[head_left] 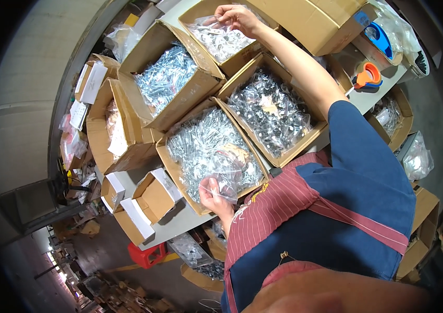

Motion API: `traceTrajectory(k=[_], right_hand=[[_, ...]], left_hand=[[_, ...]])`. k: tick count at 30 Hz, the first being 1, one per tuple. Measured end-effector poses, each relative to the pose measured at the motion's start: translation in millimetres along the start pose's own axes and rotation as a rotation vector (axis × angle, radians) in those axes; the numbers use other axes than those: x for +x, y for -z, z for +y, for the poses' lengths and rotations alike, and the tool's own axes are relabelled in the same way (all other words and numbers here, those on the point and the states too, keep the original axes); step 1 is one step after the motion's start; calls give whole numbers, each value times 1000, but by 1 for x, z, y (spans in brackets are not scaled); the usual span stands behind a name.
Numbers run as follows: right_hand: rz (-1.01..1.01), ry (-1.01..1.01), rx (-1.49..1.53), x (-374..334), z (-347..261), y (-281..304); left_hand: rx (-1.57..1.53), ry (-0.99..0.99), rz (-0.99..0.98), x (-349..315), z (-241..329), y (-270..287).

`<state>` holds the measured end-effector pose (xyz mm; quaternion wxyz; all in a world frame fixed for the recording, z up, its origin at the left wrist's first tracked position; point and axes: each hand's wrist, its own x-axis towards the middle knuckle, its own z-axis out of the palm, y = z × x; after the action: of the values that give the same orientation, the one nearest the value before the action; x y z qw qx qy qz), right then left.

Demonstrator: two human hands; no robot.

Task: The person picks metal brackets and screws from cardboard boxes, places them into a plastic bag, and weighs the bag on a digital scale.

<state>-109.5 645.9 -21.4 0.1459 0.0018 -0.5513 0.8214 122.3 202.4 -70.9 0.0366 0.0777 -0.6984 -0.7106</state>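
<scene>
My left hand (214, 196) is closed on the edge of a clear plastic bag (225, 180), its thumb against the film. That bag lies over a cardboard box (182, 186) full of silver screws (195, 134). My right hand (238, 21) reaches over a far box holding small whitish metal parts (221, 43) in clear plastic. Its fingers are pinched together above these parts; what they hold is too small to make out. Below my right forearm stands a box of black-headed screws (268, 112). Bluish screws (165, 78) fill another box to the left.
Small cardboard trays (154, 197) and an opened carton (114, 125) stand at the table's left. A large carton (310, 21) is at the back. An orange tape dispenser (368, 75) and a blue one (380, 40) lie at right. A red stool (147, 254) stands on the floor.
</scene>
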Motion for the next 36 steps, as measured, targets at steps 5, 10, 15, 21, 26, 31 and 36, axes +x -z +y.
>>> traceTrajectory(k=[5,10,15,21,26,31,36], right_hand=[[-73,151,-170,-50,-59,-44],[-266,149,-95,-79,-74,-66],[-397,178,70,-114,-90,-87],[-435,125,292,-130,-99,-91],[-392,-25,388,-118,-83,-71],[-274,-8,352,-131,-90,-84],[-358,64,232,-133,-94,-83]], left_hand=[[31,-61,-41,2,-1,-3],[20,-90,-24,0,-2,-3],[-4,-91,-26,-1,-3,-2],[14,-95,-48,0,-5,-1],[-8,-100,-69,1,-5,0],[-13,-144,-60,2,-10,3],[-6,-124,-78,3,-12,6]])
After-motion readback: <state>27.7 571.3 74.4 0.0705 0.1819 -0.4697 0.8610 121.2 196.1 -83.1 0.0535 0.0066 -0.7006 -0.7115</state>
